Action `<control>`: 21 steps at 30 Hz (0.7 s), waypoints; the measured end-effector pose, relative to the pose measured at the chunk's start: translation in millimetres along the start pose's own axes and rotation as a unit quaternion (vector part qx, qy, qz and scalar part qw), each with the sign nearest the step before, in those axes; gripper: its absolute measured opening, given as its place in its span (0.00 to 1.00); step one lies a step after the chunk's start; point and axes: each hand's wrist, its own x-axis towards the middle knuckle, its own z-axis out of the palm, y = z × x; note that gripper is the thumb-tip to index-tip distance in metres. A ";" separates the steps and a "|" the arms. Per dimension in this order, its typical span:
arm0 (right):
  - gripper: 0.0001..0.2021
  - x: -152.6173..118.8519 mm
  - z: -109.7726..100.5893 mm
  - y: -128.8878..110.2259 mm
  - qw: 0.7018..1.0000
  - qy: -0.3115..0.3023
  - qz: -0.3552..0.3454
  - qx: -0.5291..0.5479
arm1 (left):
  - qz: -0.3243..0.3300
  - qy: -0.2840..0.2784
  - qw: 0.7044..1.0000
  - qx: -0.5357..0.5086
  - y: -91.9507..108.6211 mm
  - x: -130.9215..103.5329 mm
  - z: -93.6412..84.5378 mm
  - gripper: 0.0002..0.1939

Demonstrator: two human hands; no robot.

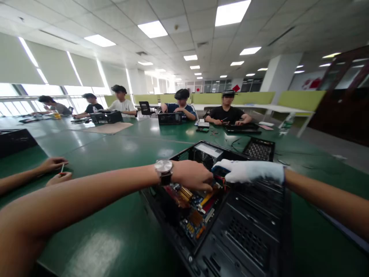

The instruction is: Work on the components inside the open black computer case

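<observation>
An open black computer case (250,231) lies in front of me, with a circuit board (196,219) and a round fan (202,157) inside. My left hand (193,175), bare and with a wristwatch (163,169) on the wrist, reaches over the board. Its fingers are bent down by the coloured cables (211,200), and what they pinch is hidden. From the right comes my right hand (245,171) in a white glove, closed at the inner edge of the drive bay. Orange and red wires show just below its fingertips; I cannot make out its hold.
A perforated black panel (261,148) lies beyond the case on the green table (127,148). At left, another person's hands (57,171) hold a thin tool beside a dark case (17,144). Several people work across the table. A plastic bottle (286,124) stands at the far right.
</observation>
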 end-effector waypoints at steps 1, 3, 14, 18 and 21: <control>0.23 0.9 0.5 -2.1 0.999 0.000 0.012 -0.031 | 0.002 -0.001 1.000 0.027 -16.0 19.9 6.6 0.22; 0.22 3.8 2.4 -4.3 0.994 -0.006 0.042 -0.102 | 0.005 -0.027 0.998 0.058 -41.5 54.8 24.6 0.37; 0.21 29.4 10.1 -2.5 0.969 -0.049 0.143 -0.197 | 0.083 0.000 0.992 0.100 -75.0 90.7 77.8 0.36; 0.20 50.1 15.0 -11.0 0.965 -0.088 0.146 -0.201 | 0.070 0.049 0.989 0.121 -99.7 44.9 42.7 0.33; 0.20 78.8 29.5 -20.4 0.968 -0.133 0.112 -0.182 | 0.066 0.046 0.990 0.116 -114.7 7.9 23.4 0.34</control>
